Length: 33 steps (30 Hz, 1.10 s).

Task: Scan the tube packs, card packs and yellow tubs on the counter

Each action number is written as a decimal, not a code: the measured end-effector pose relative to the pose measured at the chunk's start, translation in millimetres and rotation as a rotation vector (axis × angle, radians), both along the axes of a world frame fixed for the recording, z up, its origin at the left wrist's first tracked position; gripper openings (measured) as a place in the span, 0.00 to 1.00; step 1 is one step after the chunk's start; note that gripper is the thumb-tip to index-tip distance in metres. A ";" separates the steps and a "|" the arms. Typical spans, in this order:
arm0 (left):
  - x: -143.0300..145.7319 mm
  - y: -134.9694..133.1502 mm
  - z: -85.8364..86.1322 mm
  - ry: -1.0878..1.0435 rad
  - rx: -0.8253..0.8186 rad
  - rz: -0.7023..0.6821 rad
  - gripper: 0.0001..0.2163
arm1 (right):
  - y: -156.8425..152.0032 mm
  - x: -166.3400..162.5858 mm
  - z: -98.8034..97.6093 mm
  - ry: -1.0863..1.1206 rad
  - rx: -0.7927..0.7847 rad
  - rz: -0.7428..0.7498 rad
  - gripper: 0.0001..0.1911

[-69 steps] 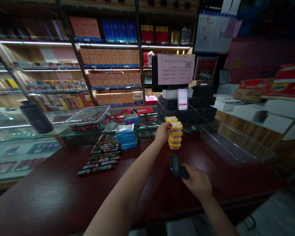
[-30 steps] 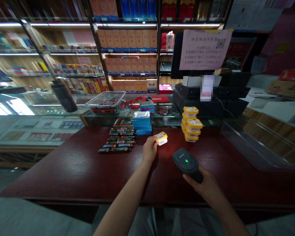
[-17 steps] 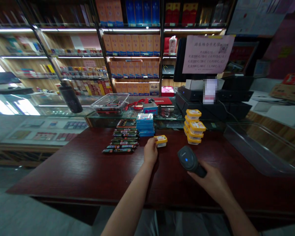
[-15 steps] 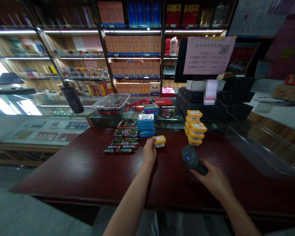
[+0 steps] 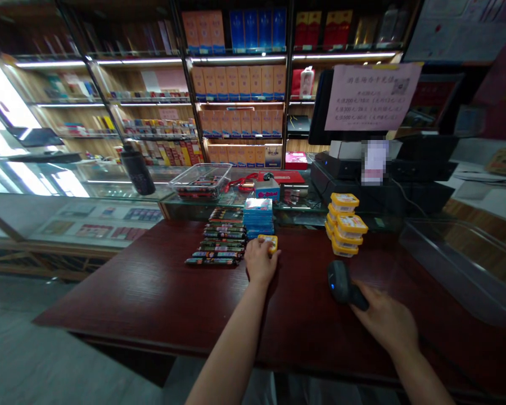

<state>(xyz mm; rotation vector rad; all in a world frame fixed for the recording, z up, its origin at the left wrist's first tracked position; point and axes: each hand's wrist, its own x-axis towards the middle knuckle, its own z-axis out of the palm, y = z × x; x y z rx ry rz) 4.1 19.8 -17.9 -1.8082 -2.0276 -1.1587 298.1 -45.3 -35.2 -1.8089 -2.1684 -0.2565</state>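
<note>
My left hand (image 5: 261, 262) is closed on a small yellow-lidded tub (image 5: 271, 242), which rests at the front of the stack of blue packets (image 5: 258, 218). Part of the tub is hidden behind the fingers. Left of that hand lies a row of dark, slim printed packets (image 5: 221, 243). In my right hand (image 5: 385, 318) is a black barcode scanner (image 5: 340, 283), gripped by its handle and held above the table, with a small blue light showing. Beyond the scanner stand several stacked yellow-lidded tubs (image 5: 349, 226).
A clear plastic bin (image 5: 459, 275) stands at the right of the dark wooden table (image 5: 152, 304). Behind are a clear tray (image 5: 200, 181) of packets, a monitor (image 5: 320, 107) with a pink notice, and a black bottle (image 5: 138, 170). Stocked shelves line the wall.
My left hand has turned over the tub, covering more of it. The scanner in my right hand has moved slightly right and lower and turned its head. The whole view has shifted a little.
</note>
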 end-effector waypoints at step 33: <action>113.1 54.7 67.1 0.099 0.028 -0.594 0.11 | -2.3 -0.3 -0.7 0.184 0.054 -0.010 0.18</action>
